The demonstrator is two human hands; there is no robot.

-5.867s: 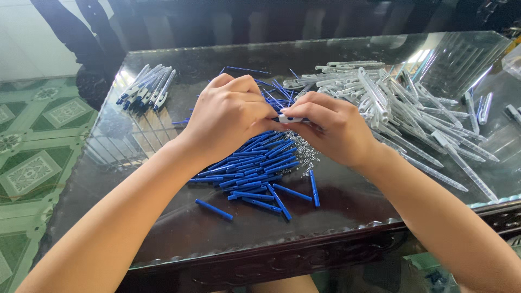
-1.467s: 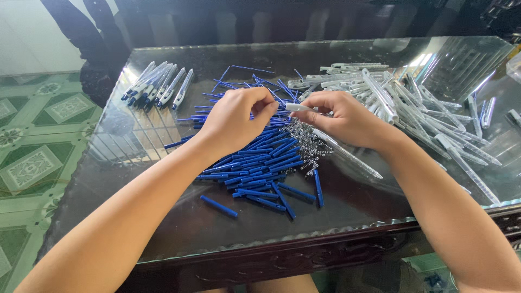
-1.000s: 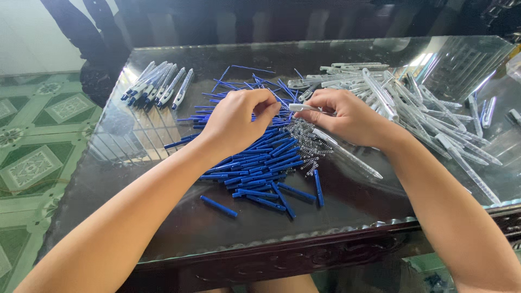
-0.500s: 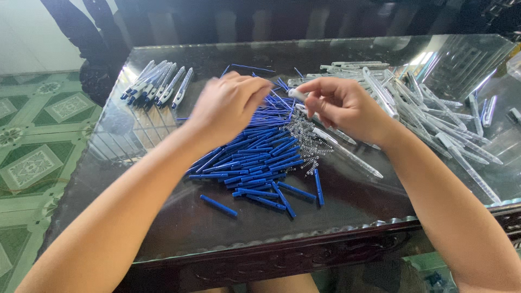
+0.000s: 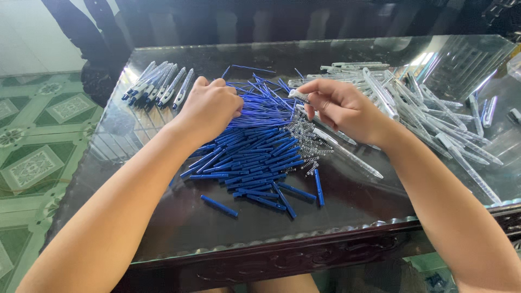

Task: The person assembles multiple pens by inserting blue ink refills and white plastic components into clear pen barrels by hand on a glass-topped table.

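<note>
Head view: at far left a row of assembled pens is laid on the glass-topped bench. The left hand is curled knuckles-up on the blue refill pile; its grip cannot be told. Small metal springs are heaped just right. The right hand is pinched on a clear pen barrel. Clear barrels are scattered at right.

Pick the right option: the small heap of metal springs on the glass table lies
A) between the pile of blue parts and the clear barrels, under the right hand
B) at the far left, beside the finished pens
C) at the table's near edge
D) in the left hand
A: the metal springs lie just right of the pile of blue parts, below the right hand and left of the clear barrels.
</note>
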